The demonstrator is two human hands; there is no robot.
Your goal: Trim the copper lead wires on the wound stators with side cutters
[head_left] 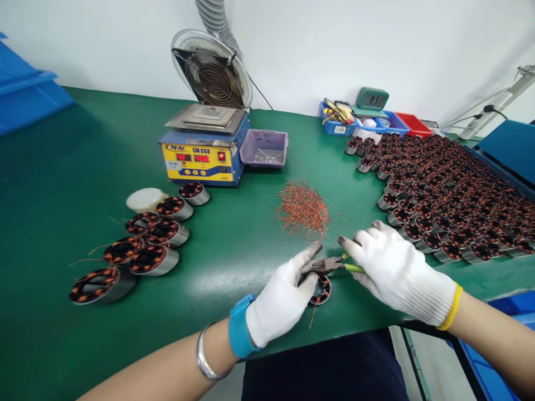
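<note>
Near the front edge of the green table, a round metal stator [321, 291] with black and copper windings sits under my left hand [285, 296]. That hand is white-gloved, with its thumb and fingers closed round the stator's left side. My right hand [393, 270], also gloved, grips cutting pliers [330, 264] by their green handles. The pliers' jaws lie over the stator's top, by my left fingertips. One copper wire [312, 316] sticks out toward the front edge. A pile of cut copper wires [303, 209] lies just beyond my hands.
Several stators [154, 259] stand at left, before a yellow-and-blue soldering unit [200, 161] with a fan [213, 78] behind and a purple tray [264, 149] beside it. Many stators [451, 195] fill the right. A tool bin [336, 127] and a clock [371, 99] stand at the back.
</note>
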